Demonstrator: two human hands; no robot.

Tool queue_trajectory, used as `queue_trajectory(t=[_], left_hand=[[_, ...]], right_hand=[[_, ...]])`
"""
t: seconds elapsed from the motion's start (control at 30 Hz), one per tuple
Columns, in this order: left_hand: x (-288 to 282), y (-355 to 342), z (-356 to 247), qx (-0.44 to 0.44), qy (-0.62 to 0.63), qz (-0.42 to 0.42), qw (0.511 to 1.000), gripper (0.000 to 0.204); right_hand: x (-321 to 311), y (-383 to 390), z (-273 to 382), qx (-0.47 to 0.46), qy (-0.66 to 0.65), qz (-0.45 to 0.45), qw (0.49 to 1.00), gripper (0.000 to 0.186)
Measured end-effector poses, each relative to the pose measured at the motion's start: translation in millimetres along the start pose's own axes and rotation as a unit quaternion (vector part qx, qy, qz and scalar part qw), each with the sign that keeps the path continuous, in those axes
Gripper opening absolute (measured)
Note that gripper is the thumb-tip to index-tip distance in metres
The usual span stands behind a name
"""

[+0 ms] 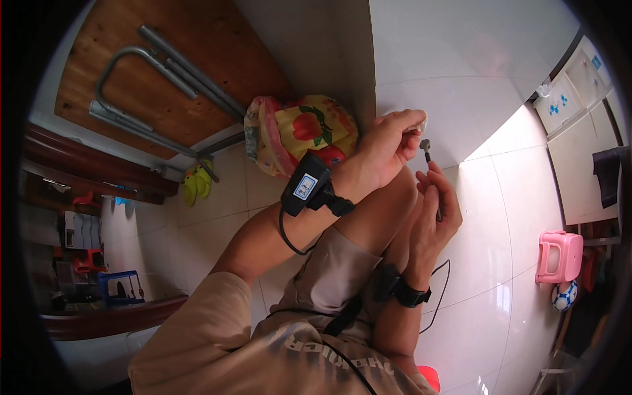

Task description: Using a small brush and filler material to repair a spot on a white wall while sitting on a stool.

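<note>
My left hand (394, 146) is raised in front of the white panel, its fingers closed on a small whitish piece (422, 124) whose kind I cannot make out. My right hand (440, 207), a little lower and to the right, grips a slim tool with a rounded metal head (425, 144) and a dark shaft. That head points up toward the left fingertips and appears just short of them. The palm hides most of the tool's handle. Both wrists wear black strapped devices with cables, and my bent knees lie below the hands.
A glossy white panel (461, 99) stands right before me. Left of it sit a fruit-patterned cloth bundle (319, 128) and a wooden board with folded metal legs (197, 59). Yellow-green slippers (195, 184) lie farther left. A pink stool (559, 255) and a ball (564, 296) are at right.
</note>
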State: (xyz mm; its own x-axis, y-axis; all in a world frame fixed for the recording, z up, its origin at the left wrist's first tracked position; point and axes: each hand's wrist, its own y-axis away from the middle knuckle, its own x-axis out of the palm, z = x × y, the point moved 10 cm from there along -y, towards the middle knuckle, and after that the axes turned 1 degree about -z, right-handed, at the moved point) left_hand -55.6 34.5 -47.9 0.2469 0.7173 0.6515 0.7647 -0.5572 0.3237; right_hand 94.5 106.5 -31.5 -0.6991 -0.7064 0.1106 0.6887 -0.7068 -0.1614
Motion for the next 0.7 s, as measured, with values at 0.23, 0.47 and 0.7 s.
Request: queue_trajectory(t=[0.23, 0.47, 0.7], left_hand=[[-7, -5, -10, 0.035, -0.011, -0.067, 0.997, 0.010], [-5, 6, -28, 0.156, -0.108, -0.115, 0.975, 0.014], [28, 22, -62, 0.345, -0.346, -0.072, 0.870, 0.017]], right_hand=[[2, 2, -3, 0.024, 0.031, 0.005, 0.999, 0.022], [-2, 2, -1, 0.050, -0.006, -0.014, 0.999, 0.023], [-3, 1, -2, 0.046, -0.041, -0.020, 0.998, 0.025]])
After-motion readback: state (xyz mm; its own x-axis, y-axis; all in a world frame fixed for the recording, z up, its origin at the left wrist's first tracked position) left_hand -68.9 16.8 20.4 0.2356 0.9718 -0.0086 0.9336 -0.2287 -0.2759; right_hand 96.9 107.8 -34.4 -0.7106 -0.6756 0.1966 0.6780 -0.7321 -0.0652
